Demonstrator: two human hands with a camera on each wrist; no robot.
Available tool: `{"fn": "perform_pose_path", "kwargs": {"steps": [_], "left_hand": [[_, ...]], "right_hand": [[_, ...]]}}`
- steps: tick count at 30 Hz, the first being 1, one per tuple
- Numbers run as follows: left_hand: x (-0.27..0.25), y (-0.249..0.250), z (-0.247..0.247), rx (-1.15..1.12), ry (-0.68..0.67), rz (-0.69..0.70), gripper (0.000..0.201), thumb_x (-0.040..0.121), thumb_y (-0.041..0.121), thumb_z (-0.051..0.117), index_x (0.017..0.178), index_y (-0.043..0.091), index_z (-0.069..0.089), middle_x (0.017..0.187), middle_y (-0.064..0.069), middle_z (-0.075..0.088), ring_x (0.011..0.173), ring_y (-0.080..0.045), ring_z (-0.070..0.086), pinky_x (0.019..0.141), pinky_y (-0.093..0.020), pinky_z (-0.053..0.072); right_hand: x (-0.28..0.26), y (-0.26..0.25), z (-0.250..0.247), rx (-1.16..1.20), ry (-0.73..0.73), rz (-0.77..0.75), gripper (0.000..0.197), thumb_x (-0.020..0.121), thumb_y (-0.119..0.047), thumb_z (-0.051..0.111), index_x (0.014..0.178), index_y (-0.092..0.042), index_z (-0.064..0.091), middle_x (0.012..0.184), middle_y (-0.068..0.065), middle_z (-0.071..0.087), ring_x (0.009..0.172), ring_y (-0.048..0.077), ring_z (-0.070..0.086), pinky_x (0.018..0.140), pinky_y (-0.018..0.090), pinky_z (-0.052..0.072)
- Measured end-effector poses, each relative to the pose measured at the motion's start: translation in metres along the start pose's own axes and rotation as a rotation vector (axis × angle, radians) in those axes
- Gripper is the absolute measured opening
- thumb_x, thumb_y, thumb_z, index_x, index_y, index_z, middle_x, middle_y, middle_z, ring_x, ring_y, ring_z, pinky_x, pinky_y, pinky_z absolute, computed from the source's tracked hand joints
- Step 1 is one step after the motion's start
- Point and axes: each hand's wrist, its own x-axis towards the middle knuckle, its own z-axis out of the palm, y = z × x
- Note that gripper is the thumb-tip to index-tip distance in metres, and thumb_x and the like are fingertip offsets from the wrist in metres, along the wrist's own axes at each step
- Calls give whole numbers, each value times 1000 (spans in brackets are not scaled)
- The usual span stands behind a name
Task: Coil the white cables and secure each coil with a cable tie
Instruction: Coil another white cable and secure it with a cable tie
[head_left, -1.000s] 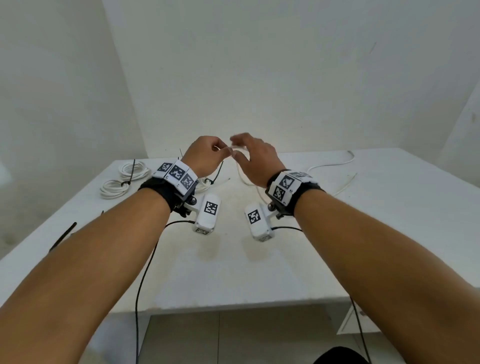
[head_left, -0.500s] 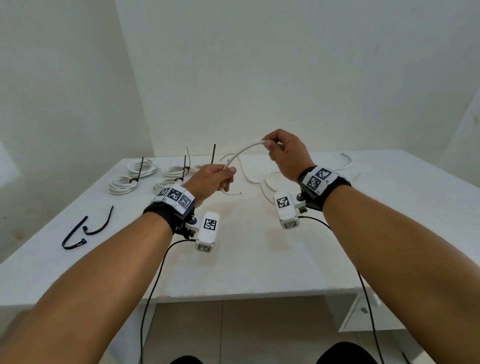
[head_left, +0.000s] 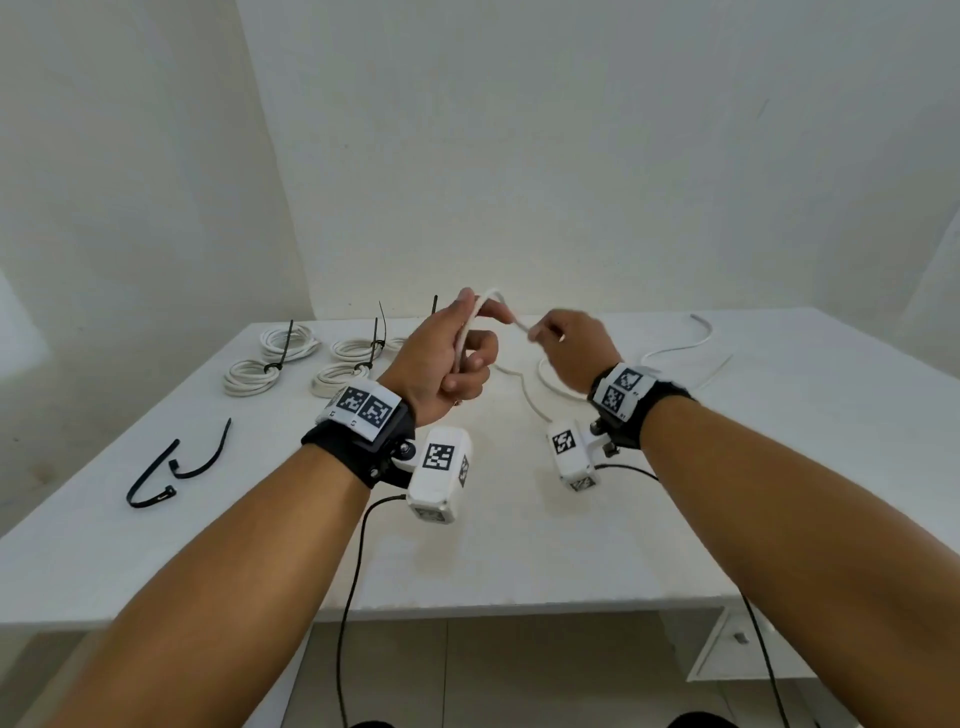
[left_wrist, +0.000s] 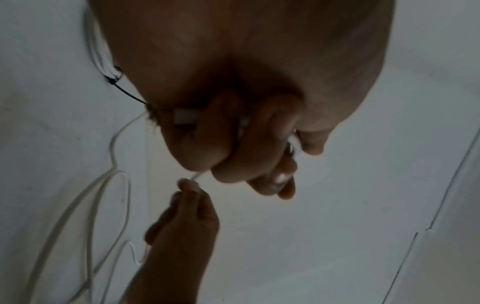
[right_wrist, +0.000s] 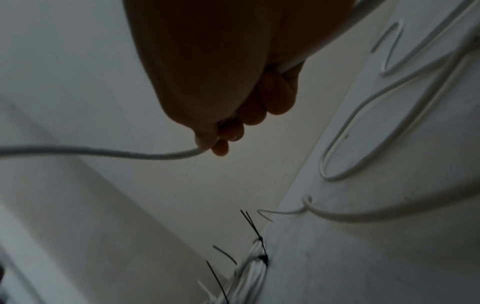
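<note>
My left hand (head_left: 457, 358) is raised above the white table (head_left: 519, 545), fingers curled round a white cable (head_left: 493, 299) that arches from its thumb across to my right hand (head_left: 566, 338). The right hand pinches the same cable (right_wrist: 145, 154) between thumb and fingertips, just right of the left. From there the cable (head_left: 675, 348) trails in loose loops over the table's far right. In the left wrist view my left hand (left_wrist: 259, 164) closes on the strand, with the right hand's fingertips (left_wrist: 189, 185) right below. Several tied white coils (head_left: 291, 345) with black ties lie at the far left.
Two loose black cable ties (head_left: 171, 473) lie on the table's left side. Walls stand close behind and to the left of the table. Black wrist-camera cords (head_left: 353, 571) hang over the near table edge. A white drawer unit (head_left: 737, 644) sits under the table at right.
My right hand has come back left and down toward the left hand, bringing a length of cable. My left hand has risen and now holds the cable in an arch.
</note>
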Motion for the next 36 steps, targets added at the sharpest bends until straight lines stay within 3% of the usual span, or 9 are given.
{"fn": "perform_pose_path", "kwargs": {"steps": [7,10,13,20,23,26,29,33,36], "left_hand": [[21,-4,-3,-30,239,205,18,102,12,46,93,6,62,76,-6,68,52,-8,41,46,-18,29],[27,-18,-13,122,329,242,17,101,8,46,95,6,62,90,-11,73,55,-8,44,47,-17,34],[29,-32,-21,423,367,247,22,103,16,43,91,8,59,91,-11,74,56,-11,42,52,-19,37],[31,-44,-16,503,300,99,19,102,15,36,91,8,50,86,-7,71,60,-13,50,59,-26,41],[22,-42,-10,721,265,86,26,104,22,37,91,6,53,69,0,64,53,-7,57,56,-24,46],[12,-41,-9,793,125,11,39,104,28,37,80,2,53,48,-3,53,37,-19,46,41,-23,35],[10,-37,-10,758,61,-31,46,103,24,38,60,12,48,43,-4,41,35,-17,32,40,-19,25],[6,-33,-6,620,15,-151,43,101,17,31,58,16,39,44,5,34,39,-10,23,41,-19,18],[5,-36,-5,530,0,-178,52,105,38,25,60,18,39,48,7,31,41,-9,20,42,-18,17]], "right_hand": [[-39,-13,24,-91,-359,-142,25,99,-25,52,93,-14,73,81,-5,65,72,11,59,65,21,42],[-46,-21,22,-121,-401,-211,26,101,-28,52,93,-15,73,68,-14,56,59,1,50,55,10,33],[-49,-25,18,-140,-416,-263,26,101,-29,51,91,-17,72,63,-13,53,55,2,48,54,14,32],[-55,-33,9,-159,-472,-312,22,98,-27,56,88,-11,69,64,-12,53,55,3,48,57,20,36],[-57,-34,4,-84,-455,-366,14,93,-22,64,84,-12,67,67,-12,59,57,3,51,59,19,38],[-57,-37,-2,-54,-444,-418,12,92,-16,65,81,-16,69,63,-18,60,57,-1,54,55,10,37],[-53,-38,-5,-30,-350,-427,6,86,-20,74,81,-16,74,62,-14,60,58,0,55,55,10,37],[-43,-41,-14,-51,-306,-397,15,78,-33,81,78,-20,74,68,-9,67,62,7,57,60,27,48],[-38,-43,-21,-49,-280,-388,19,76,-35,83,75,-20,72,63,-14,62,58,2,54,56,17,42]]}}
